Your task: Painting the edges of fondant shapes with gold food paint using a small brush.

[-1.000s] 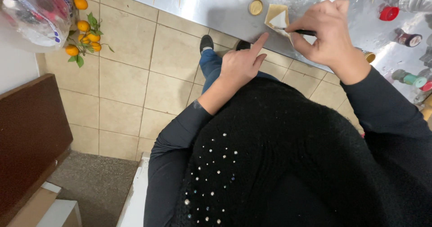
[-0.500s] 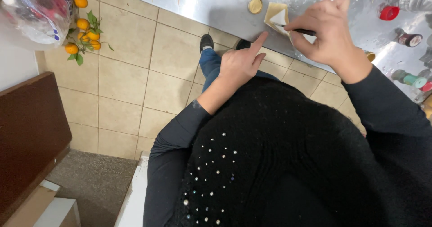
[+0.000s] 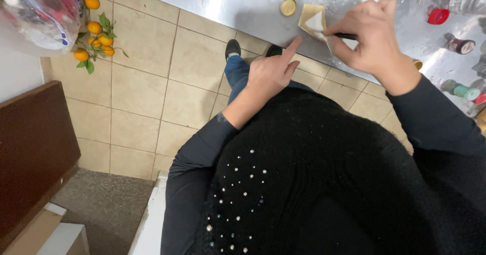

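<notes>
Pinched tight in the right hand [image 3: 377,37] is a thin dark tool [image 3: 346,36], fingers curled over it, its tip down on the small tan piece [image 3: 314,21] with a white patch across it. That piece lies flat on the shiny metal table [image 3: 253,7], near the table's front edge, just beside a little round gold lid [image 3: 288,7]. The left hand [image 3: 271,73] grips nothing: index finger stretched out, tip at the lower corner of the tan piece right on the table edge, the other fingers loosely folded.

Against the earlier pictures, hardly a flicker — both hands sit in the same spots, the tool lies at the same slant, the piece has not shifted; only the view has drifted a touch.

Close look at the piece: roughly triangular or folded, pale brown rim, white middle, partly hidden under the right hand's fingers. Whether the white is paint or paper, I cannot tell.

Off to the right, a red cap [image 3: 438,16] and small bottles [image 3: 460,46] on the table. Left on the tiled floor [image 3: 147,83], a cluster of oranges with leaves [image 3: 95,35].
</notes>
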